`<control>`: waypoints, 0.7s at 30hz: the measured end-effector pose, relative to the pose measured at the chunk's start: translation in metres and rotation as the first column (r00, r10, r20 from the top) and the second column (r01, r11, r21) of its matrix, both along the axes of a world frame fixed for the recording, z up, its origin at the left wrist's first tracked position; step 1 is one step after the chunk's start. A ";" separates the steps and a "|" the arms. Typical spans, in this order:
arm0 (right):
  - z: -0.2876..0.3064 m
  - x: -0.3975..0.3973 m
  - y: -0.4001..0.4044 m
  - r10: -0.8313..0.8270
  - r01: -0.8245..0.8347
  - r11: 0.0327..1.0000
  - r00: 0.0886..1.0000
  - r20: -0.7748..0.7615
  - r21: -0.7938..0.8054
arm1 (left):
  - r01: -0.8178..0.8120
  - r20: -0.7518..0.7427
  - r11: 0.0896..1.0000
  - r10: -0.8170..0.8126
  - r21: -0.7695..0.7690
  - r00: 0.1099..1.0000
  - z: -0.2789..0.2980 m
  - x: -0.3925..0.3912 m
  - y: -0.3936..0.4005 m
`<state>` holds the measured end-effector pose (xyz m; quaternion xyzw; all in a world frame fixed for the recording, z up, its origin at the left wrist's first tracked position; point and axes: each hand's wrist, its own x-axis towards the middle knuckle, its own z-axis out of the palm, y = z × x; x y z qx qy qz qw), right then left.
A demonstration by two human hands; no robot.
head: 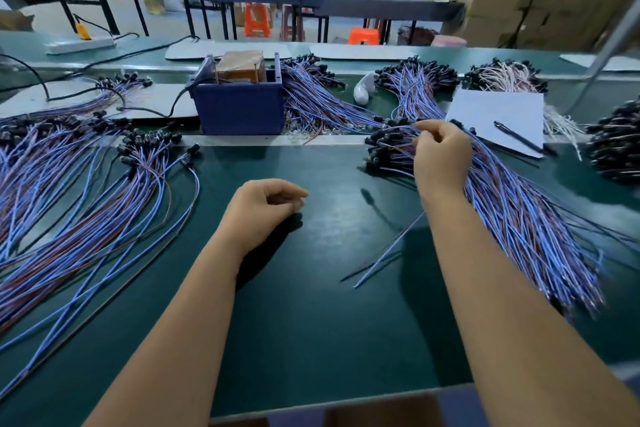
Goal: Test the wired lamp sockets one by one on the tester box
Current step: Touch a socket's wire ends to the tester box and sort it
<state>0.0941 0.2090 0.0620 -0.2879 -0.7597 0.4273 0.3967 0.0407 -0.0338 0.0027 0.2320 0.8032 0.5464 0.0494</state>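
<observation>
A person's two bare forearms reach over a dark green counter point(311, 288); the right hand point(441, 156), right of centre in the frame, has its fingers curled into a sheaf of blue and brown wired lamp sockets point(512, 218), pinching at wires just behind the black socket heads point(384, 149); which single lead it has cannot be told. The left hand point(263, 208), at centre, hovers or rests on the counter with fingers loosely curled, holding nothing. The dark blue plastic tester box point(239, 107) stands in the upper middle, well apart from both hands, a black cable point(173, 107) running off its left side. A fanned pile of similar sockets point(86, 191) fills the left of the frame; more bundles lie at the upper right beside a white paper sheet point(498, 118) with a black pen point(519, 137) on it.

These leads look light, limp and prone to tangling; a pull on one may drag its neighbours. The hard black socket head seems the surest place to take hold, with the wire trailing free.
</observation>
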 end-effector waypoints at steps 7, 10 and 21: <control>0.000 0.013 0.026 -0.328 0.272 0.937 0.902 0.280 0.219 | -0.168 0.056 0.979 0.162 0.117 0.985 0.006 0.002 0.004; -0.009 0.000 -0.009 -0.273 0.207 0.943 0.929 0.250 0.261 | -0.416 -0.173 0.902 0.394 -0.114 0.903 0.007 0.008 0.005; -0.051 -0.056 -0.155 0.429 -0.514 0.851 0.796 0.427 0.103 | -0.522 -0.251 0.618 0.474 -0.588 0.844 0.004 -0.005 -0.008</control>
